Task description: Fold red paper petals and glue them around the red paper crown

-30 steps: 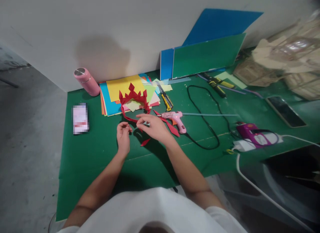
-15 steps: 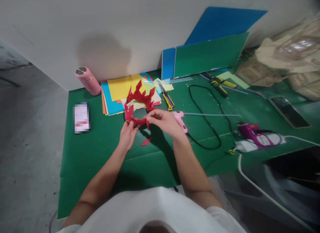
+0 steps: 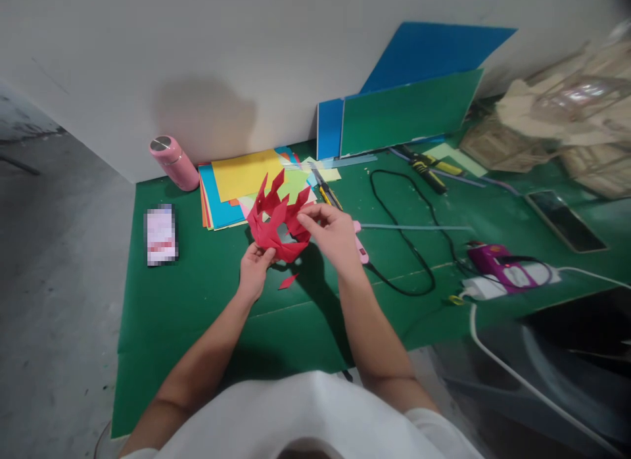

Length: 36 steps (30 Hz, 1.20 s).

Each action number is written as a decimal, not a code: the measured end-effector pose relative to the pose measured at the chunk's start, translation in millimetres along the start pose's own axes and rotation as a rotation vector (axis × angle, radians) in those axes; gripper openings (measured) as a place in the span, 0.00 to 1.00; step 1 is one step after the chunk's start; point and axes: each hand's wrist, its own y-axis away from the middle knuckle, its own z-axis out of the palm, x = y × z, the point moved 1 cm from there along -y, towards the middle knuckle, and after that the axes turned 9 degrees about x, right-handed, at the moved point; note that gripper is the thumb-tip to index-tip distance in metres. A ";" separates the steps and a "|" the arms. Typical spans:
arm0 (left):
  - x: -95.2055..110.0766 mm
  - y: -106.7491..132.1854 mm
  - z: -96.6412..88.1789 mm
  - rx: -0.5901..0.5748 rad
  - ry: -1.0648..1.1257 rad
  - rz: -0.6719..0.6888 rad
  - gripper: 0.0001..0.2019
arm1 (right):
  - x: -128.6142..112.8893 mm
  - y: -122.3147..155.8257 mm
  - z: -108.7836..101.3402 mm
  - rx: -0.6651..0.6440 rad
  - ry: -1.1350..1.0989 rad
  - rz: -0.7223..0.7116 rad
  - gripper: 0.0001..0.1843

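A red paper crown (image 3: 277,217) with pointed spikes is lifted above the green mat (image 3: 187,301), tilted towards me. My left hand (image 3: 255,270) grips its lower edge from below. My right hand (image 3: 331,231) pinches its right side near the top. A small red paper scrap (image 3: 288,281) lies on the mat just under the crown. A pink glue gun (image 3: 361,246) lies behind my right hand, mostly hidden by it.
A stack of coloured paper sheets (image 3: 236,183), a pink bottle (image 3: 173,162), a phone (image 3: 160,234), a yellow cutter (image 3: 326,194), a black cable (image 3: 409,235), a purple device (image 3: 497,262) on a white power strip, and blue and green boards (image 3: 409,110) against the wall.
The crown lay on the paper stack; both hands took hold of it, lifted it and turned its spikes towards me. My right hand moved up and right.
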 end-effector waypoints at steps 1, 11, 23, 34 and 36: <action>0.0 0.0 0.2 0.001 0.004 0.005 0.23 | 1.9 1.5 0.6 -0.004 0.032 -0.005 0.07; -0.9 -0.8 0.2 -0.005 -0.012 0.034 0.23 | 7.3 14.7 4.9 -0.074 0.148 -0.041 0.06; 0.7 -0.5 0.2 0.012 -0.035 0.039 0.22 | -3.4 20.7 7.8 -0.120 0.183 -0.050 0.05; 0.2 -1.6 -1.5 0.019 -0.010 0.023 0.22 | -1.1 22.1 9.3 -0.139 0.192 -0.054 0.06; 1.0 -1.2 -1.4 0.021 -0.006 0.019 0.22 | -2.0 22.5 9.1 -0.144 0.203 -0.054 0.06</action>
